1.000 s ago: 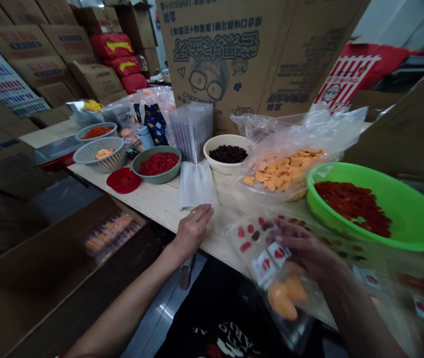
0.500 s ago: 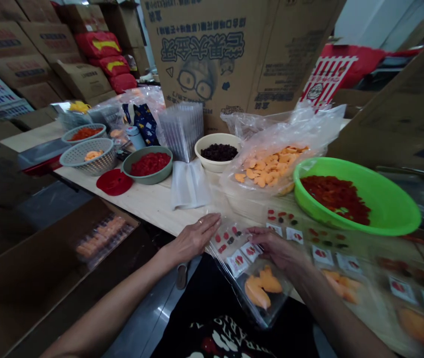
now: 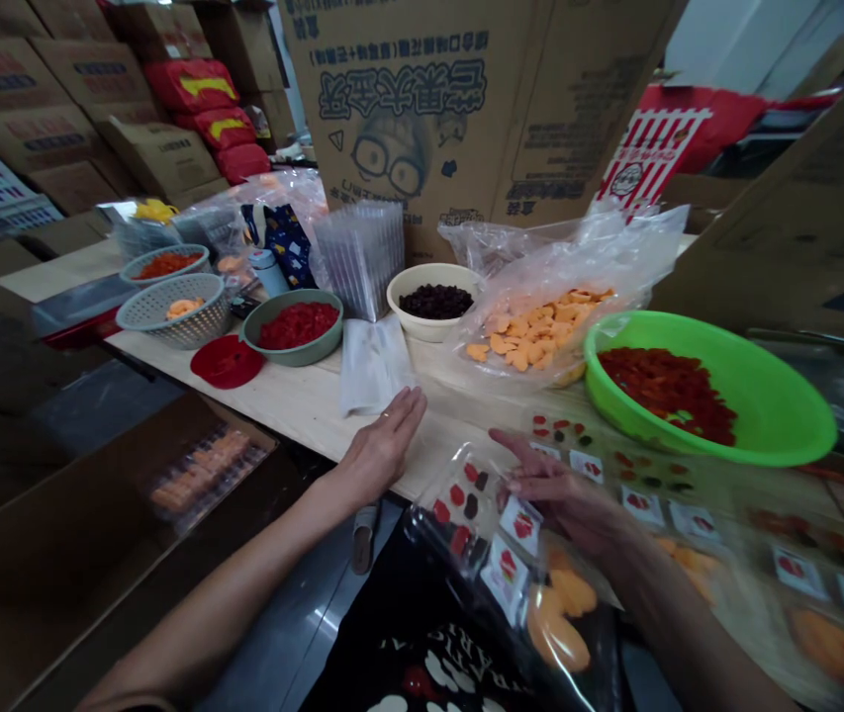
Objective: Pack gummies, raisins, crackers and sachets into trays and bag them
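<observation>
My right hand (image 3: 559,499) grips the right edge of a clear plastic candy tray (image 3: 428,487), tilted over my lap. Inside the tray show small red and dark candies (image 3: 458,494), two white printed packets (image 3: 506,574) and orange candy pieces (image 3: 556,628). My left hand (image 3: 386,443), with fingers stretched out and holding nothing, hovers by the table edge, near a flat whitish plastic sleeve or stack of bags (image 3: 373,368). More filled trays (image 3: 655,475) lie along the table to the right, partly hidden by my right forearm.
A green basin (image 3: 785,405) of red pieces stands right, beside a clear bag (image 3: 636,257) of orange pieces. A cream bowl (image 3: 399,302) holds dark pieces; a grey-green bowl (image 3: 295,353) holds red ones. Below left, an open carton (image 3: 80,564) contains packed trays. A large carton (image 3: 540,89) stands behind.
My left hand has let go of the tray and moved up, away from it. In my right hand the tray has come lower and to the right, tilting more.
</observation>
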The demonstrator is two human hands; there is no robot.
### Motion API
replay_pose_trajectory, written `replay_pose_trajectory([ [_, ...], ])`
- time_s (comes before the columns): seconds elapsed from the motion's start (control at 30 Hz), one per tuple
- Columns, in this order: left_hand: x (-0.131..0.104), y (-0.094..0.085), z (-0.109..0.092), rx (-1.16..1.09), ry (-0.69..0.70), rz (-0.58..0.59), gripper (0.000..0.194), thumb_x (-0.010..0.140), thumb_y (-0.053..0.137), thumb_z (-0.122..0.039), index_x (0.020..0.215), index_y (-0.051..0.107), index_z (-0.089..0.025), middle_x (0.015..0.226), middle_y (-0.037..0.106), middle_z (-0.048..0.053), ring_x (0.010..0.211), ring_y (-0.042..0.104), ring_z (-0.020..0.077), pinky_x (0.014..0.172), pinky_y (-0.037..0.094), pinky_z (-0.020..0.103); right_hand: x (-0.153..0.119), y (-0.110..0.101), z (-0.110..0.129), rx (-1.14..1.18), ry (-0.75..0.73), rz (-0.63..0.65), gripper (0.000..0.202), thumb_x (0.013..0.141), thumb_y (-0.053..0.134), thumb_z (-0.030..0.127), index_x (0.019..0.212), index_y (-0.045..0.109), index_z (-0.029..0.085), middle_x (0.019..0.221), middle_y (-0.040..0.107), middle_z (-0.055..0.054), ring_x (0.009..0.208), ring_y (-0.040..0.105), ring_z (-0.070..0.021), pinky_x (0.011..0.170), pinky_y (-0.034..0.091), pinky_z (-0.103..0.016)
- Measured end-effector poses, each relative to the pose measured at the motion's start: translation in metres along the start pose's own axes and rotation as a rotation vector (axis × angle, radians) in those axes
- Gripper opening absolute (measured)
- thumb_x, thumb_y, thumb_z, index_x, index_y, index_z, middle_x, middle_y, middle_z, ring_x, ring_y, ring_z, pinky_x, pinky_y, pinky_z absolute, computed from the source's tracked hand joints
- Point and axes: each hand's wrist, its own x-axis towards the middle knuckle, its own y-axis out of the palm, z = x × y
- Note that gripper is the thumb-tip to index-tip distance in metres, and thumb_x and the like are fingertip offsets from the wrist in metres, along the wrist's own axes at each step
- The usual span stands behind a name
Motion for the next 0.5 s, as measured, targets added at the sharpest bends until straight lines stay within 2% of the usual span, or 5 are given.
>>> replay_pose_trajectory([
  [0.07,0.008,-0.017,-0.011,-0.003,0.061,0.020,0.092,0.077,0.036,0.011,0.160,0.011,-0.018,0.161,0.033,0.017,0.151,0.025,0.0269,0.118,0.041,0.047,-0.009,0.012,0.006,0.014,-0.019,0.036,0.108,0.067,0.080,0.025,0.159,0.023,0.028,0.075,0.071,0.002,0.057,0.059,-0.0152,0.049,0.038,-0.022],
  [0.13,0.011,-0.032,-0.023,-0.028,0.129,0.043,0.084,0.085,0.036,0.007,0.161,0.010,-0.019,0.161,0.031,0.017,0.152,0.022,0.0267,0.117,0.041,0.048,-0.013,0.020,0.011,0.039,-0.050,-0.002,0.113,0.066,0.081,0.024,0.160,0.020,0.029,0.072,0.069,0.004,0.053,0.057,-0.0138,0.047,0.036,-0.022],
  [0.27,0.010,-0.051,-0.035,-0.130,0.255,0.057,0.072,0.096,0.044,-0.008,0.160,0.014,-0.017,0.159,0.035,0.019,0.152,0.024,0.0267,0.119,0.039,0.048,-0.013,0.016,0.014,0.055,-0.082,-0.091,0.105,0.064,0.079,0.022,0.157,0.030,0.030,0.069,0.066,0.006,0.052,0.055,-0.0131,0.049,0.039,-0.022],
  [0.37,0.006,-0.047,-0.034,-0.199,0.319,0.051,0.073,0.095,0.046,-0.008,0.160,0.014,-0.016,0.158,0.037,0.021,0.151,0.027,0.0265,0.119,0.040,0.048,-0.010,0.007,0.011,0.063,-0.073,-0.106,0.090,0.064,0.075,0.021,0.149,0.046,0.028,0.074,0.069,0.003,0.056,0.056,-0.0131,0.052,0.041,-0.023],
  [0.5,-0.002,-0.018,-0.036,-0.141,0.313,-0.018,0.072,0.095,0.042,-0.004,0.160,0.013,-0.014,0.157,0.037,0.022,0.151,0.024,0.0276,0.117,0.041,0.049,-0.001,0.001,0.001,0.036,-0.099,-0.198,0.073,0.061,0.071,0.019,0.133,0.063,0.020,0.077,0.071,0.000,0.060,0.058,-0.0147,0.056,0.042,-0.025],
])
